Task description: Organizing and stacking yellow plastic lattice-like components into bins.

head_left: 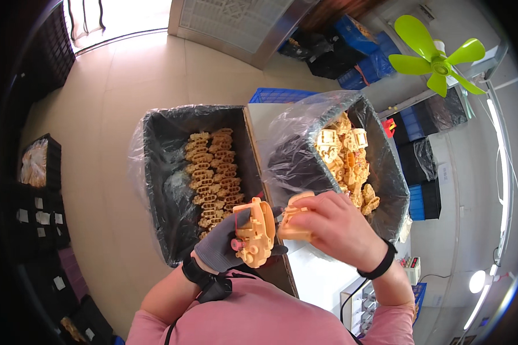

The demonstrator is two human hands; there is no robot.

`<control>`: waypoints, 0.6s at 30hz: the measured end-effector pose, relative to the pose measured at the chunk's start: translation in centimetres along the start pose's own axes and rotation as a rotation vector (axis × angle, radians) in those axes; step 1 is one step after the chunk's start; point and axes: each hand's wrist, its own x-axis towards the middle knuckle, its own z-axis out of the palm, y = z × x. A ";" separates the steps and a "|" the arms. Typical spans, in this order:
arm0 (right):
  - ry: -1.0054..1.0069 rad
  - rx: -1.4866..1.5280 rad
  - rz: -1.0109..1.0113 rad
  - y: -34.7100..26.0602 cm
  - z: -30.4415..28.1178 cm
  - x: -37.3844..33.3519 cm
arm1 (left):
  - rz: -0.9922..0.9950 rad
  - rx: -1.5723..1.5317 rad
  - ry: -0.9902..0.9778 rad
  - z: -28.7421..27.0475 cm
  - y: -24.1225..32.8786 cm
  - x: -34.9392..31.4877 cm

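Observation:
My left hand (217,246), in a grey glove, is closed round a pale yellow moulded plastic housing (258,230). A small pink round piece (237,244) sits on the housing's left side. Just to the right, my bare right hand (342,225) grips a second pale yellow plastic part (293,225), partly hidden by the fingers. The two parts are close together; whether they touch I cannot tell. Beyond my left hand, a black plastic-lined bin (172,138) holds similar parts (213,172) in stacked rows. Another lined bin (394,195), beyond my right hand, has a loose heap of yellow parts (345,152).
A white tabletop (313,270) runs under my right arm. A green fan (440,63) stands at the far right. A blue crate (282,95) lies behind the bins, with blue and black crates along the right wall. Dark crates (43,215) line the far left.

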 end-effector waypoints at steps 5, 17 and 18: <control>0.072 -0.321 -0.356 -1.9 2.2 0.3 | 0.243 0.080 -0.153 0.7 1.1 -1.3; 0.233 0.075 0.444 16.8 -2.7 0.4 | 0.278 -0.160 0.082 0.1 2.2 -3.4; 0.211 0.167 0.570 19.5 -1.8 0.8 | 0.307 -0.096 0.107 0.3 2.0 -3.4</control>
